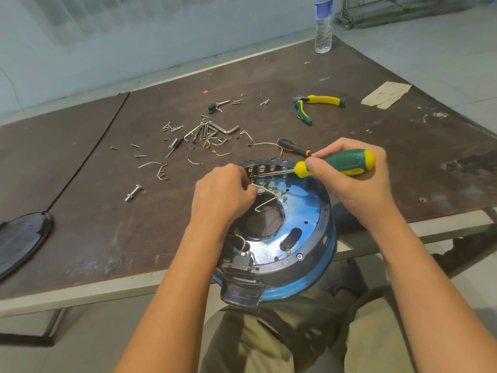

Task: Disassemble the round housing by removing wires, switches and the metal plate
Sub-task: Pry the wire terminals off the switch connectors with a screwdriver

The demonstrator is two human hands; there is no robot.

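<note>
The round blue housing point(320, 238) leans against the table's front edge, over my lap, with its shiny metal plate point(301, 208) facing up. My left hand point(223, 197) pinches a white wire point(265, 193) that runs toward brass terminals on the plate. My right hand point(355, 181) grips a green and yellow screwdriver point(341, 162); its shaft points left to the row of switches point(266, 168) at the housing's far rim. A black connector block point(242, 265) with short wires sits at the near rim.
The brown table point(107, 224) holds loose screws, hex keys point(209, 131) and removed wires point(156, 168). An orange and black screwdriver point(293, 146), green and yellow pliers point(314, 106), a water bottle point(323, 25), a cardboard scrap point(387, 94) and a dark round cover point(21, 243) also lie around.
</note>
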